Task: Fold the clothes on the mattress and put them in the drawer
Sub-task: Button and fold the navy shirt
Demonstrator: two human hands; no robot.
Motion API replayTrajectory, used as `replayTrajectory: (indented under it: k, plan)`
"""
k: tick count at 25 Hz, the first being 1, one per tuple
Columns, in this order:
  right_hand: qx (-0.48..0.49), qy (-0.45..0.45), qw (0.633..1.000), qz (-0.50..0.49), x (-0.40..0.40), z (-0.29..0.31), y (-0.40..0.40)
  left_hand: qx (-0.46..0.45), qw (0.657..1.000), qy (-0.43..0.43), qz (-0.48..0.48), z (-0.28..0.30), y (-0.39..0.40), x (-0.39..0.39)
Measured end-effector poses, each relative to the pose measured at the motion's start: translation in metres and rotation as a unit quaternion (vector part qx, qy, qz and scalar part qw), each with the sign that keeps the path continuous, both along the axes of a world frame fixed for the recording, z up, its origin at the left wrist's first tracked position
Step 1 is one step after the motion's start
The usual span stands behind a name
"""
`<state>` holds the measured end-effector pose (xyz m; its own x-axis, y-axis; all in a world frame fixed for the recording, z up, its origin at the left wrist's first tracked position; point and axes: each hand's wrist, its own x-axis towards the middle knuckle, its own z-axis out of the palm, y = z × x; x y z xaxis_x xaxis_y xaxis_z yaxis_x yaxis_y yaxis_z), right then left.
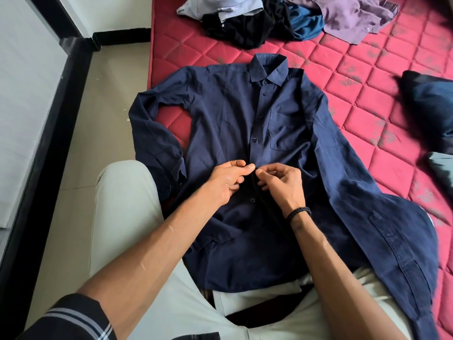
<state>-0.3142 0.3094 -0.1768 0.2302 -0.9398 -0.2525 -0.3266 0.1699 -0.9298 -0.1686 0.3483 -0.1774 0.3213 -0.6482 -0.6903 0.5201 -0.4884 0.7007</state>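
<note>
A navy shirt (228, 123) lies face up on the red quilted mattress (367, 77), collar away from the person and hem drawn onto their lap; its upper buttons are fastened down the placket. One sleeve bends back along the mattress edge on the left, the other runs down the right side past the person's knee.

Both hands meet at the placket, roughly midway down the shirt. The left hand (226, 179) has its fingers curled, thumb and forefinger pinching the edge of the cloth. The right hand (282, 184) (a black braided band (298, 213) sits on its wrist) pinches the opposite edge with thumb and forefinger, the other fingers loosely bent. Their fingertips are nearly touching.

At the far end of the mattress sits a heap of unfolded clothes (289, 18): pale blue, black, teal and mauve pieces. A dark blue garment (431, 104) lies at the right edge. Beige floor tiles (110, 99) border the mattress on the left.
</note>
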Motion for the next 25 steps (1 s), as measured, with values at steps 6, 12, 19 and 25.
replayTrajectory:
  k: [6, 12, 19, 25]
  plan:
    - [0.005, -0.017, 1.0, 0.007, -0.001, -0.001, -0.001, -0.038, 0.999, -0.023, -0.021, -0.001, 0.007, 0.0]
    - [-0.304, 0.243, 0.92, 0.044, 0.01, -0.003, 0.017, -0.024, 0.995, -0.097, -0.016, -0.001, 0.008, -0.008]
    - [0.039, -0.018, 0.998, -0.04, 0.004, 0.001, 0.0, -0.125, 0.841, -0.511, -0.127, -0.016, 0.011, -0.011]
    - [0.121, -0.161, 0.978, -0.056, -0.009, 0.01, -0.001, -0.095, 0.834, -0.515, -0.177, -0.003, 0.016, 0.002]
